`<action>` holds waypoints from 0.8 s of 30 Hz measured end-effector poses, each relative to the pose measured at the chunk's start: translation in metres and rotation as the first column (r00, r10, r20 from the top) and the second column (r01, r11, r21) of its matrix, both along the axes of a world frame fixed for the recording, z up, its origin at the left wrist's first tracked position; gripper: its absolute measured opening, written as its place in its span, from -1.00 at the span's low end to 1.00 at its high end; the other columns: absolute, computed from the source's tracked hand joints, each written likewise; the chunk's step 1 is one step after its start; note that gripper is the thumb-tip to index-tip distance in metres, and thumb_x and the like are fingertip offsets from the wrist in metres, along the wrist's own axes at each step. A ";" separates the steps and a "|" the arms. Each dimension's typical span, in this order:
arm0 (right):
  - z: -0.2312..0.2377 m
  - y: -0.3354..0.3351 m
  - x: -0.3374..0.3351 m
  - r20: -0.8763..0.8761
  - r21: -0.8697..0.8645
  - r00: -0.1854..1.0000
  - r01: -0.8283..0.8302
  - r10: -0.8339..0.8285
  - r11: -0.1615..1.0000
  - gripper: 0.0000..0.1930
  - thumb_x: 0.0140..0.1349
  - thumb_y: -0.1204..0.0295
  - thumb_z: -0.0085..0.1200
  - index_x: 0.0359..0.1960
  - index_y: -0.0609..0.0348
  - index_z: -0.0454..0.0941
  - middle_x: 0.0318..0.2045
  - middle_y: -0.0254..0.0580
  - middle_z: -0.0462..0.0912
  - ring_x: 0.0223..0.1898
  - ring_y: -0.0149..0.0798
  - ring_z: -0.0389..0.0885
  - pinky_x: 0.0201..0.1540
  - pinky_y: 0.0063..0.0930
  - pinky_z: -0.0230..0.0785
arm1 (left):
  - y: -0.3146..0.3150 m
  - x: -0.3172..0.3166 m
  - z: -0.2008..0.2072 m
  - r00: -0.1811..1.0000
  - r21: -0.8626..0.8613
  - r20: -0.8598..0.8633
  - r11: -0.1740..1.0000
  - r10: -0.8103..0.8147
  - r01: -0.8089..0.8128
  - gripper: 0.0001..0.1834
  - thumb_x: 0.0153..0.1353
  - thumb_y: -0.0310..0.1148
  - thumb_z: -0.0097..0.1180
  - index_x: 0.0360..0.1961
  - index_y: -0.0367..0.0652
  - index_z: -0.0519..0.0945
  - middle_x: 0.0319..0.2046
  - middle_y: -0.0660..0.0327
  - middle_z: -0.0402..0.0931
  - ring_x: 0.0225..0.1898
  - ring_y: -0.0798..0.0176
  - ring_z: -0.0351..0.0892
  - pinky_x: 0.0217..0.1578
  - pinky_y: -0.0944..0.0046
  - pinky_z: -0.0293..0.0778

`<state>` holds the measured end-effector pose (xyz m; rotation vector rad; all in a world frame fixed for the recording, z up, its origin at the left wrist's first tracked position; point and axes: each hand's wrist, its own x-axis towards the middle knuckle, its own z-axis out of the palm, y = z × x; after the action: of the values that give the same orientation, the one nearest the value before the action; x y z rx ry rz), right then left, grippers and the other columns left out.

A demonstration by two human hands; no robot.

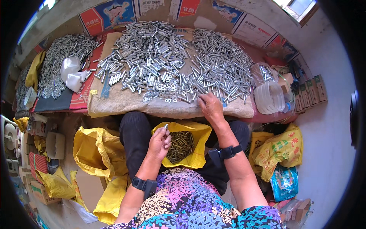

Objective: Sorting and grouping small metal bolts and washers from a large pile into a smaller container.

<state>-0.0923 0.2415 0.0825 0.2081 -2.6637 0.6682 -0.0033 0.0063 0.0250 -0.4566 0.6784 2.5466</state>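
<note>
My left hand (159, 142) is closed, pinching a small silver bolt (166, 126) that sticks up past the fingertips. It is over the left rim of an open yellow bag (199, 133) between my knees, which holds a heap of brass-coloured bolts (180, 147). My right hand (212, 109) reaches to the table's near edge, its fingers pinched together at the edge of a pile of silver bolts (221, 65); whatever lies between the fingertips is too small to make out. Left of it are loose washers (169, 91) and a large pile of metal sleeves (146, 57).
Brown sheeting (126, 105) covers the table. Another heap of metal parts (57, 57) lies at the far left. A clear plastic tub (269, 98) and small boxes (310, 91) are at the right. Yellow bags (93, 150) stand left of my legs, with another printed bag (280, 149) at the right.
</note>
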 end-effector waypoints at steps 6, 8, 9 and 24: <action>-0.017 0.002 -0.011 -0.011 0.220 0.999 0.049 -0.048 0.974 -0.80 0.04 0.38 0.14 -0.26 0.06 0.57 -0.40 -0.02 0.48 -0.34 0.09 0.50 -0.32 -0.10 0.39 | 0.001 0.000 0.000 0.999 -0.068 0.002 0.997 -0.033 0.033 -0.91 0.33 -0.31 -0.10 -0.25 -0.06 0.37 -0.48 0.37 0.29 -0.64 0.45 0.20 -0.74 0.46 0.08; -0.023 -0.003 -0.012 -0.047 0.206 0.997 0.074 -0.066 0.976 -0.86 0.01 0.36 0.15 -0.41 0.09 0.52 -0.43 -0.06 0.46 -0.33 0.03 0.50 -0.33 -0.13 0.41 | -0.001 0.003 -0.004 1.000 -0.076 0.009 0.997 -0.028 0.029 -0.93 0.32 -0.32 -0.10 -0.27 -0.05 0.37 -0.48 0.36 0.29 -0.64 0.44 0.21 -0.74 0.46 0.09; -0.022 -0.004 -0.011 -0.044 0.180 0.996 0.078 -0.071 0.981 -0.85 0.00 0.35 0.16 -0.42 0.09 0.53 -0.42 -0.07 0.46 -0.32 0.02 0.50 -0.33 -0.13 0.41 | -0.001 0.004 -0.005 1.000 -0.085 0.009 0.996 -0.021 0.022 -0.93 0.32 -0.32 -0.09 -0.27 -0.05 0.37 -0.48 0.36 0.30 -0.63 0.44 0.21 -0.73 0.46 0.10; -0.014 -0.027 -0.003 -0.114 -0.190 0.992 -0.075 0.054 0.979 -0.87 -0.10 0.46 0.11 -0.45 0.16 0.54 -0.46 -0.02 0.51 -0.34 0.05 0.49 -0.25 -0.16 0.37 | 0.000 0.008 -0.005 1.000 -0.110 0.030 0.994 -0.003 0.006 -0.91 0.26 -0.30 0.00 -0.35 -0.04 0.42 -0.54 0.35 0.31 -0.67 0.41 0.22 -0.74 0.42 0.12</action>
<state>-0.0957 0.2144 0.0686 0.2692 -2.4784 0.9059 0.0046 0.0064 0.0201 -0.5280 0.8116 2.5020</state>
